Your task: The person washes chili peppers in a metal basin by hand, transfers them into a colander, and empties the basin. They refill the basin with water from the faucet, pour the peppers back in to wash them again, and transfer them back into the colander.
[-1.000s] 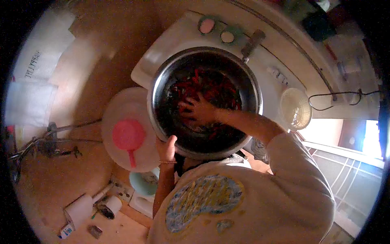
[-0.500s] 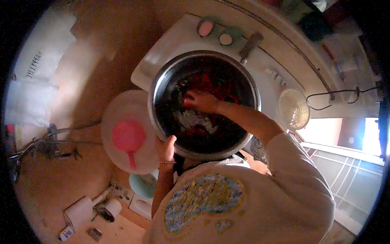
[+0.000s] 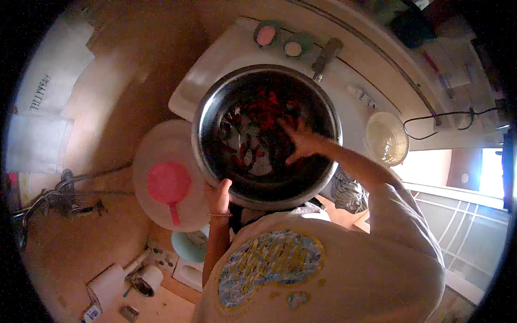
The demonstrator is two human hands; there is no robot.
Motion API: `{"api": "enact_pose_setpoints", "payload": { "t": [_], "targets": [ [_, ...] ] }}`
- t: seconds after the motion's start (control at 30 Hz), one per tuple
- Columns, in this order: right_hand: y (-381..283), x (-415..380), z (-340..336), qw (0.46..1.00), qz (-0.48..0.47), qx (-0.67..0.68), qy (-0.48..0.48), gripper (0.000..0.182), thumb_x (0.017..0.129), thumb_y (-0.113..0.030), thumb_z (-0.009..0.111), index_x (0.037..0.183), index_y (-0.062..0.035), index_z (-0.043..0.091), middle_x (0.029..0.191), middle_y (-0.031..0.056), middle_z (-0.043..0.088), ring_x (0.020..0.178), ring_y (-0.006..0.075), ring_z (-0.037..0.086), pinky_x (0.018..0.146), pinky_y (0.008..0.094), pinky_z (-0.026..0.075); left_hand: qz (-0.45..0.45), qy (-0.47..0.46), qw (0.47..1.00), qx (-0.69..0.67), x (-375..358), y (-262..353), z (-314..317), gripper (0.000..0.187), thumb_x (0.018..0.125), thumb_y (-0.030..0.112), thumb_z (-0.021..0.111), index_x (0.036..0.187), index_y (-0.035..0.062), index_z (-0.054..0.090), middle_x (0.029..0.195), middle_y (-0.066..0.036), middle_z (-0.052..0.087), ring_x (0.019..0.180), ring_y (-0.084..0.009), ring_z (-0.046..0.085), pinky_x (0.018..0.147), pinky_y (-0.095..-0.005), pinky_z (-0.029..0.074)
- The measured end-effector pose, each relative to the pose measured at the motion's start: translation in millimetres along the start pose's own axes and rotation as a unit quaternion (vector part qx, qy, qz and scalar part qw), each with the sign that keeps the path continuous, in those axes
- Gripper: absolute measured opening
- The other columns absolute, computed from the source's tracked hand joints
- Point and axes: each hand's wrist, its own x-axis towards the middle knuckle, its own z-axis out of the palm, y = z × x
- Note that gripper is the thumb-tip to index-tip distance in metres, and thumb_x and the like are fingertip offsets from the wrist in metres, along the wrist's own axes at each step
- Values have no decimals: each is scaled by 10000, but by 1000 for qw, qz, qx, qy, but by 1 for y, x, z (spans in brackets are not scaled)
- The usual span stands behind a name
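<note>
A large metal basin [image 3: 202,126] holds dark liquid with red pieces [image 3: 273,107] and some pale bits in it. My left hand [image 3: 218,196] grips the basin's lower left rim, thumb up on the edge. Inside the basin, at its right side, my right hand [image 3: 304,142] is spread with its fingers apart and nothing held in them. Whether its fingertips touch the liquid I cannot tell.
A white sink [image 3: 194,81] with a faucet [image 3: 327,58] and two soap dishes [image 3: 266,35] lies behind the basin. At left, a pink dipper [image 3: 169,183] sits in a pale tub [image 3: 148,210]. A basket [image 3: 386,139] stands at right.
My right hand has moved right and slightly down from the basin's middle, and its fingers have spread. More of the red pieces now shows. My left hand remains on the rim.
</note>
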Motion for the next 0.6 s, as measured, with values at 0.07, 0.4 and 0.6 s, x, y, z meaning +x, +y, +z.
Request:
{"api": "enact_pose_setpoints", "payload": {
  "t": [0.07, 0.4, 0.6],
  "targets": [
    [-37, -6, 21, 994, 45, -81, -66, 1021, 523, -367, 729, 1301, -259, 77, 1253, 347, 86, 1126, 462, 261, 914, 476, 299, -26, 0, 1000, 8, 1, -6, -3, 496, 609, 56, 595, 1054, -66, 413, 965, -93, 492, 820, -177, 475, 734, -295, 408],
    [-32, 43, -33, 988, -15, 23, 149, 765, 602, -200, 660, 1250, -271, 261, 1136, 278, 310, 995, 410, 401, 824, 424, 396, 27, 11, 999, -23, -19, 23, 6, 525, 592, 65, 611, 1062, -63, 414, 951, -114, 514, 811, -183, 492, 712, -293, 419],
    [-28, 73, 35, 975, 96, -51, 193, 897, 607, -345, 692, 1299, -239, 131, 1231, 328, 160, 1049, 493, 319, 870, 494, 332, 60, 55, 996, -41, -33, 40, 18, 551, 596, 58, 603, 1095, -48, 394, 917, -93, 524, 764, -167, 491, 697, -291, 422]
  ]
}}
